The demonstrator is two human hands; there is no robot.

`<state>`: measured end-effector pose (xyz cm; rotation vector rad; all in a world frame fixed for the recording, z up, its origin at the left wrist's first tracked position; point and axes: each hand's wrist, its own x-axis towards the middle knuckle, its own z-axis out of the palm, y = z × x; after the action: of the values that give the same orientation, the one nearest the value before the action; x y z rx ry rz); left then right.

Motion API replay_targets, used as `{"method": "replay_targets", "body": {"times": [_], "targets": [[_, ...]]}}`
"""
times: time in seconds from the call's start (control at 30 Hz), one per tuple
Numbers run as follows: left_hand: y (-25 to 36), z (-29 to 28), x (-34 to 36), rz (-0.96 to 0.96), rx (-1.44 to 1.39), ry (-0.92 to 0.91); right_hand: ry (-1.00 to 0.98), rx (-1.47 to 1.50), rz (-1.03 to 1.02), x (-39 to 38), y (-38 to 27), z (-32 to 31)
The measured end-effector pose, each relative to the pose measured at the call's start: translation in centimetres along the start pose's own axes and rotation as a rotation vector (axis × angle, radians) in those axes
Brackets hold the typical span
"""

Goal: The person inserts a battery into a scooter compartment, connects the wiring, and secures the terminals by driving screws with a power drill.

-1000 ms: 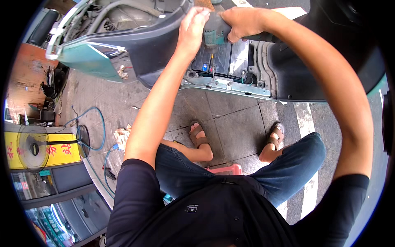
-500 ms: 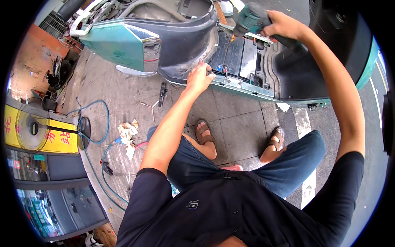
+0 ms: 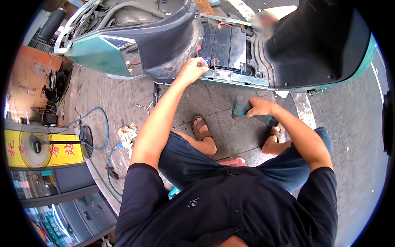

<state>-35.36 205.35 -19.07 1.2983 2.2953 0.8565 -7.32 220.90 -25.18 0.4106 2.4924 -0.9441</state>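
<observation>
My right hand grips a green and black cordless drill, slightly blurred, above the paving between my feet. My left hand is closed, thumb and fingers pinched together, at the near edge of the scooter's opened floor. Whatever lies between those fingertips is too small to make out. Just right of them are the dark battery blocks in the floor compartment, with an orange cable at their far end and a red-capped lead at their left. Dusty dark plastic of the scooter body rises beside my left hand.
A black leg shield bounds the compartment on the right. Left on the ground lie a blue hose, a crumpled rag and a T-shaped metal tool. A standing fan is at far left; a pink stool shows beneath me.
My right hand has brought the drill from above the far end of the batteries down toward me, off the scooter. The left hand stays pinched at the compartment's near edge.
</observation>
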Motion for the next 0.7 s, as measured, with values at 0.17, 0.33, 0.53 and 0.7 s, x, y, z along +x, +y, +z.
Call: {"method": "replay_targets", "body": {"times": [0.17, 0.33, 0.53, 0.7], "targets": [[1.0, -1.2, 1.1, 0.19, 0.284, 0.078, -0.077, 0.093, 0.035, 6.0, 5.6, 9.8], [-0.3, -1.6, 1.6, 0.085, 0.105, 0.004, -0.129, 0.323, 0.175, 7.2, 11.0, 15.8], [0.6, -1.4, 0.4, 0.072, 0.075, -0.024, -0.121, 0.132, 0.332, 6.6, 13.1, 19.8], [0.6, -1.3, 1.0, 0.087, 0.126, -0.006, -0.237, 0.118, -0.105, 7.2, 6.1, 9.8]]}}
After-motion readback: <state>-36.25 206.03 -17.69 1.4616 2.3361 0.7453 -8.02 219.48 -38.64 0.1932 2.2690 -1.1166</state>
